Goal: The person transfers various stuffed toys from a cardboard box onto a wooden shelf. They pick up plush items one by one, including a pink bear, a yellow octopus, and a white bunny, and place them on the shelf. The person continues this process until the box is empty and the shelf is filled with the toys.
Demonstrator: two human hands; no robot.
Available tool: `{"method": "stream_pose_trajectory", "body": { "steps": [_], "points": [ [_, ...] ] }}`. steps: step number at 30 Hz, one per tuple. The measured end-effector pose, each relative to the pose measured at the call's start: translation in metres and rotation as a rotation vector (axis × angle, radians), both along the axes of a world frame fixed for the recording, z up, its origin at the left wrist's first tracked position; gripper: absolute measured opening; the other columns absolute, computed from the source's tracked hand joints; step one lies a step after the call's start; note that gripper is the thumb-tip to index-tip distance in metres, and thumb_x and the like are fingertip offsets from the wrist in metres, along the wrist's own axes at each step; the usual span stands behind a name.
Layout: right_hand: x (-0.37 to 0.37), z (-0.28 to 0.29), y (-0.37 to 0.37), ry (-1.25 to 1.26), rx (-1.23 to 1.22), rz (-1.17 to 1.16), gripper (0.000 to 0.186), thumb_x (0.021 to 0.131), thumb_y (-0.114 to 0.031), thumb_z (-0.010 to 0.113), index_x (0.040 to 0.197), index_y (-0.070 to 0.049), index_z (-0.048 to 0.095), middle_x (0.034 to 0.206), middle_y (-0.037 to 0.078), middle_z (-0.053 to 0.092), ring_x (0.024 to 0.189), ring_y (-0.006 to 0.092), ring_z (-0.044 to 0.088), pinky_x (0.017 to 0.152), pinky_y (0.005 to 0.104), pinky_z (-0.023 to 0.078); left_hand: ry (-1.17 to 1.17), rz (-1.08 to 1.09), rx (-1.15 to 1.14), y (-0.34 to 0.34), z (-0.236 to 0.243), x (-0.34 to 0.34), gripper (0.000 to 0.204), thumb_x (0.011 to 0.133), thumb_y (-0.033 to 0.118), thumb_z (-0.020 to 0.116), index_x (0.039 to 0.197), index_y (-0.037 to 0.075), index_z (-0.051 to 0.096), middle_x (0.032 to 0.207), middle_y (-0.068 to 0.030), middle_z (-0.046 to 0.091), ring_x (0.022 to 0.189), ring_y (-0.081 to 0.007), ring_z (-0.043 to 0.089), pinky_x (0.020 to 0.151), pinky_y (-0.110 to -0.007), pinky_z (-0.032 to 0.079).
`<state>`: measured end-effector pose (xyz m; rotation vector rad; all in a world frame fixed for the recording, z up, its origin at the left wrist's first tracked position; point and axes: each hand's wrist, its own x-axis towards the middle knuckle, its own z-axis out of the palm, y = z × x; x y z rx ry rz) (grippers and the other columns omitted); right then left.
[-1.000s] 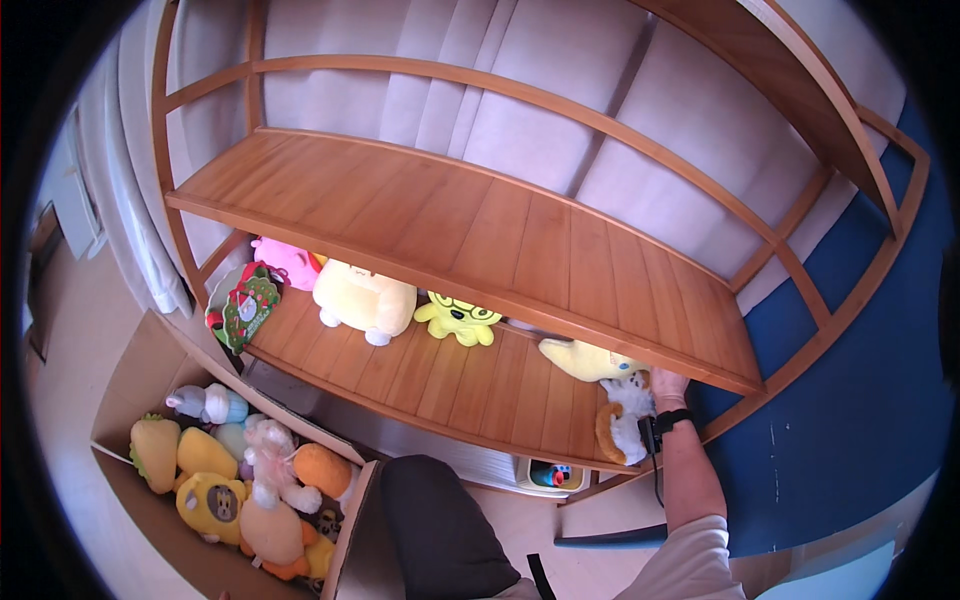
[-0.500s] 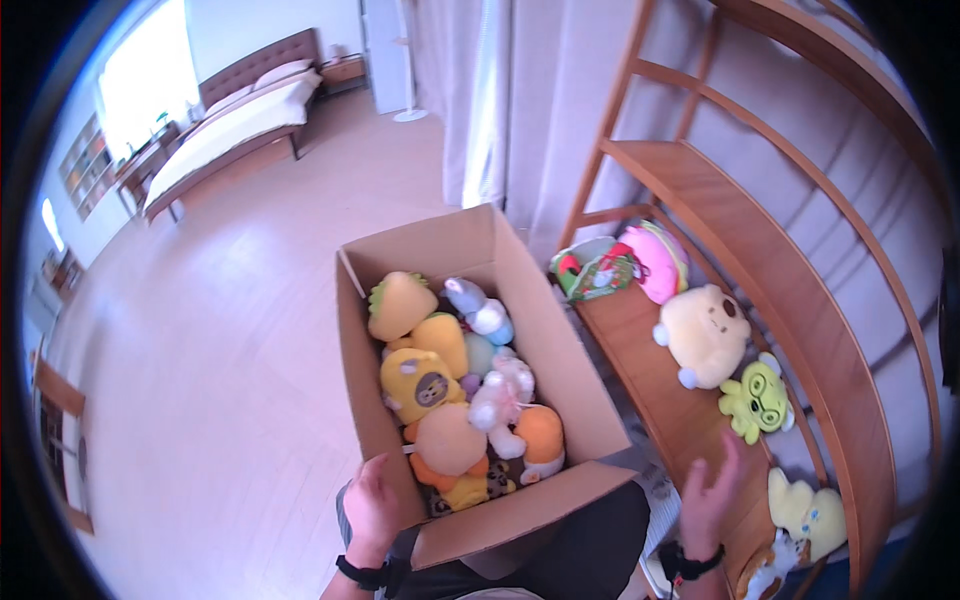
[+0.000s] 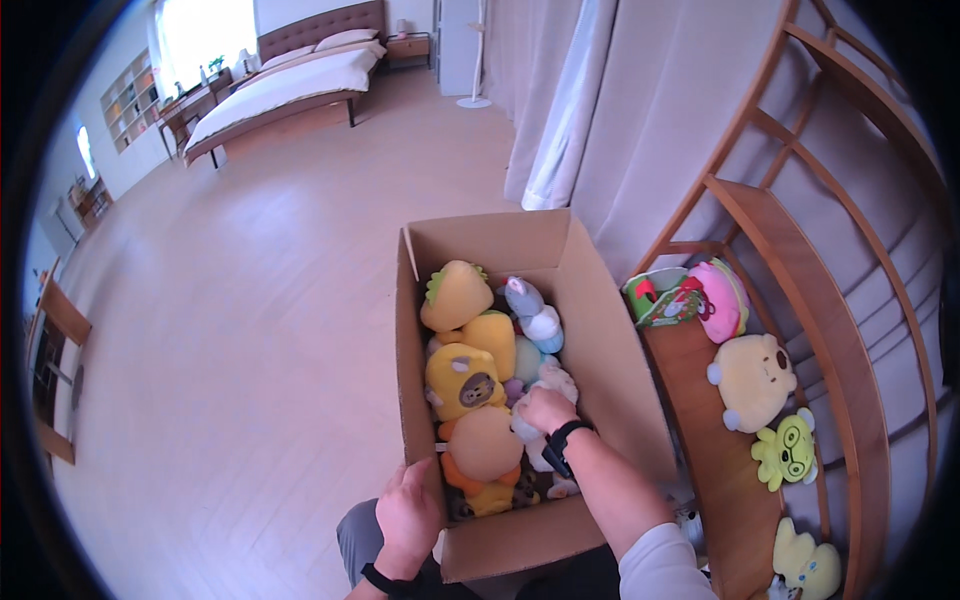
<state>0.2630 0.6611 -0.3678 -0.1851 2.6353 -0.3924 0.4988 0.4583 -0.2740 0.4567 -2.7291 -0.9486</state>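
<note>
A cardboard box (image 3: 622,370) packed with plush toys stands in front of me, its flaps raised. Inside it, my right hand (image 3: 548,408) is closed on a white fluffy plush toy (image 3: 556,376) at the box's right side. My left hand (image 3: 408,503) rests at the outside of the near left corner, fingers loosely extended upward and holding nothing. Around the white toy lie a yellow plush with a brown face (image 3: 462,380), a peach-coloured round plush (image 3: 485,443), a tan plush with a green frill (image 3: 456,298) and a grey-and-white plush (image 3: 535,312).
Right of the box is a wooden shelf unit (image 3: 700,410). Its lower board holds a pink plush (image 3: 718,300), a cream bear plush (image 3: 752,382), a green plush with glasses (image 3: 786,450) and a pale yellow plush (image 3: 806,562). Behind are curtains (image 3: 660,120) and a bed (image 3: 300,90).
My right hand has moved left from beside the shelf into the box and closed on the white plush. My left hand stays by the near left corner. The view has shifted, moving the scene rightward.
</note>
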Motion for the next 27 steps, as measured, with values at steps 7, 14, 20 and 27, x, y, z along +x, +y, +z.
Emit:
{"method": "stream_pose_trajectory", "body": {
  "steps": [7, 14, 20, 27],
  "points": [
    [0.017, -0.053, -0.029, 0.313, 0.089, 0.293, 0.041, 0.087, -0.033, 0.066, 0.116, -0.004, 0.068, 0.114, 0.017, 0.07, 0.113, 0.0344, 0.064, 0.097, 0.0476, 0.05, 0.011, -0.003, 0.011, -0.001, 0.0, -0.001, 0.039, 0.083, -0.004, 0.054, 0.118, 0.007, 0.069, 0.11, -0.0173, 0.069, 0.096, -0.0396, 0.067, 0.083, -0.047, 0.056],
    [0.042, -0.074, -0.045, -0.078, 0.145, 0.27, 0.066, 0.083, -0.044, 0.07, 0.134, -0.004, 0.054, 0.132, 0.017, 0.065, 0.129, 0.0335, 0.057, 0.109, 0.0446, 0.041, -0.043, -0.006, -0.008, -0.004, 0.003, 0.001, 0.039, 0.084, -0.003, 0.056, 0.119, 0.008, 0.069, 0.113, -0.0175, 0.069, 0.097, -0.0385, 0.067, 0.082, -0.046, 0.056],
    [0.042, -0.085, -0.035, -0.125, 0.085, 0.166, 0.11, 0.074, -0.055, 0.078, 0.155, -0.002, 0.027, 0.146, 0.022, 0.055, 0.136, 0.0394, 0.05, 0.115, 0.0503, 0.035, -0.046, -0.045, -0.011, -0.004, 0.0, -0.003, 0.041, 0.083, -0.002, 0.057, 0.121, 0.008, 0.068, 0.12, -0.017, 0.069, 0.097, -0.0373, 0.068, 0.082, -0.045, 0.057],
    [0.031, -0.077, -0.037, -0.295, 0.033, 0.138, 0.098, 0.068, -0.055, 0.084, 0.145, -0.007, 0.048, 0.139, 0.02, 0.06, 0.134, 0.0399, 0.051, 0.111, 0.0521, 0.039, -0.016, -0.046, -0.012, -0.005, -0.001, 0.0, 0.04, 0.082, -0.003, 0.057, 0.119, 0.008, 0.068, 0.114, -0.0171, 0.069, 0.092, -0.0373, 0.068, 0.078, -0.045, 0.057]
  ]
}}
